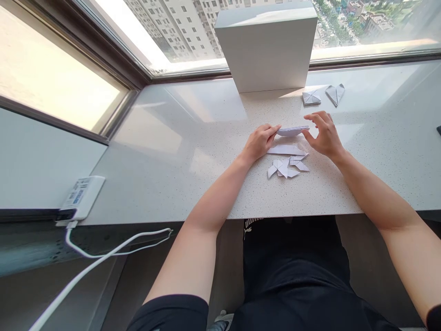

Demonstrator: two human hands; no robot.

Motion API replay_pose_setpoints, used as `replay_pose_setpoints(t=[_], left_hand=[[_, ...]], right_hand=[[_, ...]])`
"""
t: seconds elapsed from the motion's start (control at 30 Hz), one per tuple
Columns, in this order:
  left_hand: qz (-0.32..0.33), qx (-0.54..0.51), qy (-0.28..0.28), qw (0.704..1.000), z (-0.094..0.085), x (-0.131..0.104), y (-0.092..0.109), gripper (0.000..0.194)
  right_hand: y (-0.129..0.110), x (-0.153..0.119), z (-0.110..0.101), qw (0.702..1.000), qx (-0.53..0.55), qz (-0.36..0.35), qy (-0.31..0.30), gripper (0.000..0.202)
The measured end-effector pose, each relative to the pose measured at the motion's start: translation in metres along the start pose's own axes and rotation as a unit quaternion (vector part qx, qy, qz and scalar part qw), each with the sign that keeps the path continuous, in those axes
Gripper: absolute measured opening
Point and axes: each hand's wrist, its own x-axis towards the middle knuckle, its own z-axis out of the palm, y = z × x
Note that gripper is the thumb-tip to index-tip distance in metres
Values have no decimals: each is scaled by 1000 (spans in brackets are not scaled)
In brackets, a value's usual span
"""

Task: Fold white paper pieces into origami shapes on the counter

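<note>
Left hand (261, 141) has the left end of a folded paper (292, 132) pinched, right of center frame. Right hand (325, 137) is loose, fingers spread, thumb by the other end. Pointy paper pieces (283, 168) lie lower in frame.

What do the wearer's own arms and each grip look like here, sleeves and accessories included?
The left arm and right arm are bare below short, near-black sleeves, the right one just a sliver at the frame edge. The left grip and right grip are ungloved; no watch, ring or marking shows.
</note>
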Motion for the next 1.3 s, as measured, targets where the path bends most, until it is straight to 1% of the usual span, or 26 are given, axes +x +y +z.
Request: replay_pose_setpoints(t=[0.07,0.13,0.17,0.23,0.27,0.33,0.43,0.6,0.7,0.93,1.13,1.3], left_hand=[[-12,-4,16,1000,0,0,0,49],[-22,-10,32,999,1,1,-1,48],[-26,-13,39,999,1,1,-2,48],[-35,-20,50,998,2,2,-3,47],[-39,-22,53,998,2,2,-3,46],[-46,-25,56,997,3,2,-4,45],[-46,-29,55,997,3,2,-4,45],[-48,-31,47,997,3,2,-3,43],[-46,-33,47,997,3,2,-3,42],[-42,-34,44,998,2,1,-2,42],[-48,-40,46,997,2,1,0,45],[-49,-41,47,997,3,2,1,44]], right_hand=[[-7,0,-4,999,3,-22,-25,35],[-12,0,-6,995,17,-44,-93,23],[-14,0,-6,989,24,-52,-136,21],[-16,-1,-6,975,31,-59,-211,29],[-17,-1,-5,970,30,-60,-236,35],[-18,-2,-3,965,23,-57,-255,42],[-18,-3,-1,967,14,-50,-248,41],[-17,-3,1,972,17,-40,-230,25],[-14,-2,0,975,23,-42,-218,25],[-10,1,-6,983,16,-66,-172,39],[-15,1,-8,990,45,-29,-127,49],[-19,0,-13,993,95,16,-66,61]])
